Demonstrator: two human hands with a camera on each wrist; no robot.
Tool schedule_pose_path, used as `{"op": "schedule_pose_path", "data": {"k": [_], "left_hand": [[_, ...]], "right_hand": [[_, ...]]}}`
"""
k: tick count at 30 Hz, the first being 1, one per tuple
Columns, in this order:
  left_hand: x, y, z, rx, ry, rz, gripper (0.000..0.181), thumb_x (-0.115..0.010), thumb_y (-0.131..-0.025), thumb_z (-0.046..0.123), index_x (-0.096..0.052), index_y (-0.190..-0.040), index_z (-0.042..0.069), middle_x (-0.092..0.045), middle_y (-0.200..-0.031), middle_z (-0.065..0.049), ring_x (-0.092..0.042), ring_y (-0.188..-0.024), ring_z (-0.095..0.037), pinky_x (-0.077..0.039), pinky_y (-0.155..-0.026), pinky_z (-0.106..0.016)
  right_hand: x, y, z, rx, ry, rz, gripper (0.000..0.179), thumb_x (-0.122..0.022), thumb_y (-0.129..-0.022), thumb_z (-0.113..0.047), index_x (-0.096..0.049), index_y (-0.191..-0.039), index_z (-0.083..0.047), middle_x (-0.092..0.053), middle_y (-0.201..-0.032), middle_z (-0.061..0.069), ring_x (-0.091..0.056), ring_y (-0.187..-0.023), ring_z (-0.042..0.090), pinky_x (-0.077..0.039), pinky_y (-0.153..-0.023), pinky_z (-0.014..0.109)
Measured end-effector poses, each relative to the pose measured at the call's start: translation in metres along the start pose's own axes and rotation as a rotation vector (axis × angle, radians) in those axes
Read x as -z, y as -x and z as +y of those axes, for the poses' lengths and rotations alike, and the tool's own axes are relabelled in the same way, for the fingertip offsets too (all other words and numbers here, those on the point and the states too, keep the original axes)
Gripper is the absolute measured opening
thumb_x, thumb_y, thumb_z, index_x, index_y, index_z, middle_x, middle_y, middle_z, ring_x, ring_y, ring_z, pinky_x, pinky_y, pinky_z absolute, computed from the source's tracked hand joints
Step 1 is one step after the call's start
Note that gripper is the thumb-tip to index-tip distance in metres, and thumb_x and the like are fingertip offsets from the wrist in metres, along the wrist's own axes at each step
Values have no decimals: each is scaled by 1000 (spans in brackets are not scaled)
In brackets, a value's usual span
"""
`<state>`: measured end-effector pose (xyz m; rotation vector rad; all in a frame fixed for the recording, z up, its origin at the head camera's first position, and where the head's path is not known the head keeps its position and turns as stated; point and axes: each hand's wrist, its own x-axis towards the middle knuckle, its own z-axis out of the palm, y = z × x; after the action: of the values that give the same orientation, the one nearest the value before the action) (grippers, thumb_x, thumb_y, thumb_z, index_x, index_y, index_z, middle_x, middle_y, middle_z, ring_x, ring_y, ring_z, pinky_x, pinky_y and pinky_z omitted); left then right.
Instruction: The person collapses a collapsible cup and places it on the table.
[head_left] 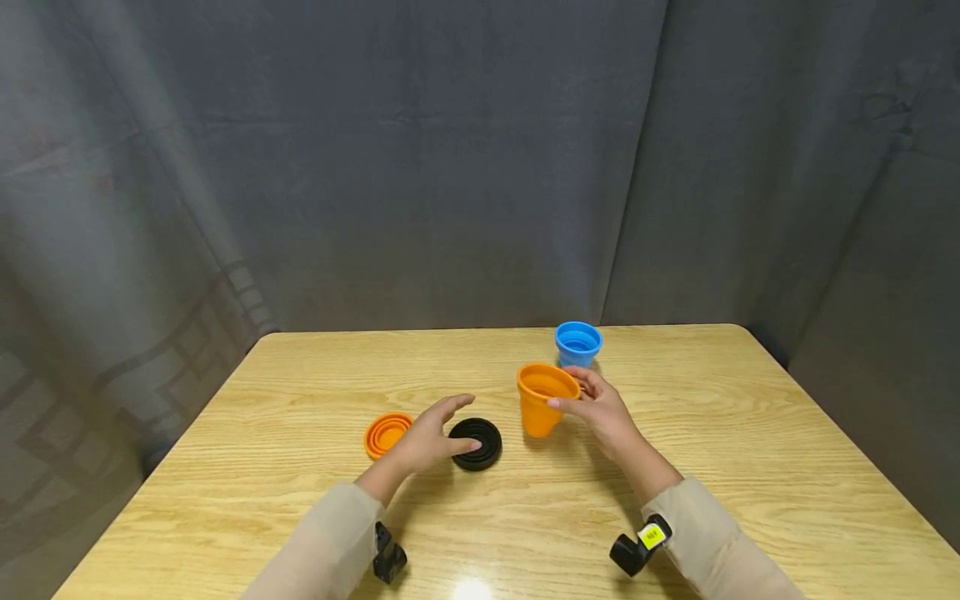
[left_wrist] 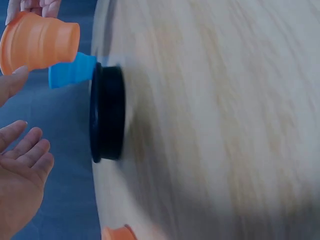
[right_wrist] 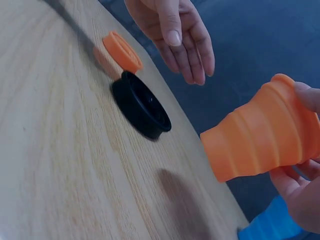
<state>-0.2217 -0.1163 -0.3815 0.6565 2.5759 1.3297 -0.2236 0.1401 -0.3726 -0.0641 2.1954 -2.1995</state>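
My right hand (head_left: 606,413) grips an extended orange collapsible cup (head_left: 542,410) near its rim, thumb on the near side. The right wrist view shows the cup's ribbed wall (right_wrist: 257,132) held above the table, with its shadow below. My left hand (head_left: 429,437) hovers with fingers spread, and nothing lies between them. Beneath its thumb sits a flattened black collapsible cup (head_left: 487,446) on the table. A flattened orange collapsible cup (head_left: 381,429) lies to the left, partly hidden behind the left hand. Behind the held cup stands a blue collapsible cup (head_left: 578,340), extended.
The wooden table (head_left: 750,467) carries all the cups, and its far edge meets a grey curtain (head_left: 420,167). Curtains also hang at both sides. A small black camera (head_left: 641,546) is strapped at the right wrist, another camera (head_left: 388,554) at the left.
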Motion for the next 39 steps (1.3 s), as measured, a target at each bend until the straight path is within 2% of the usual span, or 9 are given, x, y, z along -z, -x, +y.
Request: {"op": "schedule_pose_path", "data": {"k": [5,15,21,28,31,35,39], "left_hand": [[-1,0,9,-33,8,5,63,-66,-77,18,-35,-131,9,-33,-133,-9,-29,-120,-35,-27,-95,-45],[-5,2,29,-140,7,21,57,-64,-78,13,-38,-129,9,-36,-131,-7,-31,-119,-29,-29,-95,-40],[-9,4,36,-215,-33,42,51,-63,-78,9,-43,-125,11,-42,-126,-3,-36,-117,-21,-30,-95,-36],[-9,9,48,-277,-62,57,43,-63,-77,1,-50,-118,2,-46,-123,-10,-40,-114,-24,-33,-92,-38],[-10,10,48,-319,-87,29,39,-64,-75,1,-54,-113,1,-48,-121,-9,-42,-113,-21,-33,-93,-35],[-11,9,37,-405,-95,-25,35,-64,-75,5,-57,-109,4,-52,-118,-4,-42,-113,-17,-33,-93,-30],[-11,7,30,-466,-47,-53,29,-64,-76,11,-60,-104,4,-56,-113,-5,-47,-108,-18,-36,-91,-29]], "right_hand": [[-3,10,-6,16,1,-62,62,-68,-73,-8,-36,-125,2,-43,-118,18,-46,-103,26,-38,-86,31],[-12,25,-8,20,-48,-151,60,-68,-72,-6,-37,-123,5,-45,-116,20,-49,-99,27,-42,-82,27],[-15,29,-9,9,-75,-201,61,-68,-72,-4,-36,-123,7,-46,-115,20,-50,-98,26,-43,-81,28],[-14,35,-8,-2,-43,-267,60,-68,-72,-7,-38,-121,8,-47,-114,19,-51,-96,24,-42,-82,30],[-13,38,-6,-11,-30,-295,59,-67,-73,-8,-37,-122,9,-47,-116,20,-51,-97,24,-41,-84,32],[-14,39,-5,-30,-18,-322,59,-65,-76,-12,-36,-123,10,-48,-116,19,-51,-97,22,-38,-88,36],[-14,39,-6,-44,-24,-361,59,-63,-78,-14,-35,-123,13,-49,-115,20,-51,-96,21,-36,-89,40]]}}
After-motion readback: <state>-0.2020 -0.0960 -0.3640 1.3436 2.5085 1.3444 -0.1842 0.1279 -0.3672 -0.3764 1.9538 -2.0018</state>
